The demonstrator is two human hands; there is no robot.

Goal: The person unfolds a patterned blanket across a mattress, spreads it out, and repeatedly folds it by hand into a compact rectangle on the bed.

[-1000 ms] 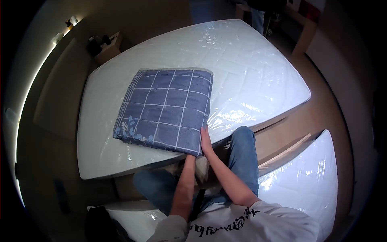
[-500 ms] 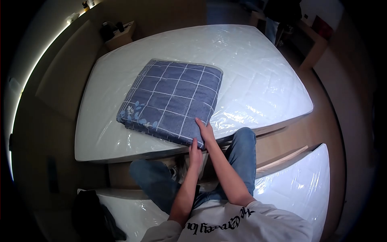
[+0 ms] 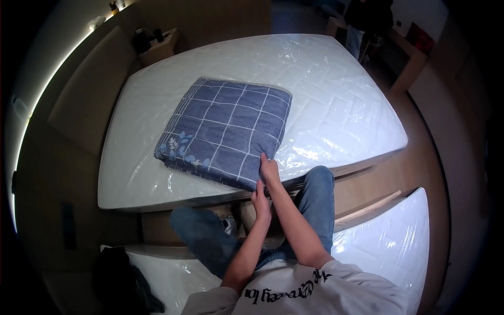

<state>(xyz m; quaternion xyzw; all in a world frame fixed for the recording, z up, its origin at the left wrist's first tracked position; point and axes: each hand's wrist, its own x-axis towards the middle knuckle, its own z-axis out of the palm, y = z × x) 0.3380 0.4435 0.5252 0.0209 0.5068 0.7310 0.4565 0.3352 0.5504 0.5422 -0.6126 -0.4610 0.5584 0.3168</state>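
Observation:
A folded blue-grey quilt [image 3: 226, 126] with white grid lines and a pale leaf pattern lies on a plastic-wrapped white mattress [image 3: 336, 100]. My right hand [image 3: 270, 171] grips its near right corner, the thumb on top and the other fingers tucked out of sight underneath. Just below, my left hand [image 3: 261, 203] is closed on the same corner at the quilt's front edge. The thumb of that hand points up along the fabric, and its remaining fingers are partly hidden.
My bent knees [image 3: 316, 191] are close to the mattress's near edge. A second wrapped mattress [image 3: 388, 236] is under and behind me, with dark cloth [image 3: 123, 283] at left. A nightstand [image 3: 160, 48] stands far left; another person [image 3: 365, 21] stands far right.
My left hand has shifted slightly right and down along the corner. The fabric by my right thumb is now more creased, and the quilt sits slightly further right in view.

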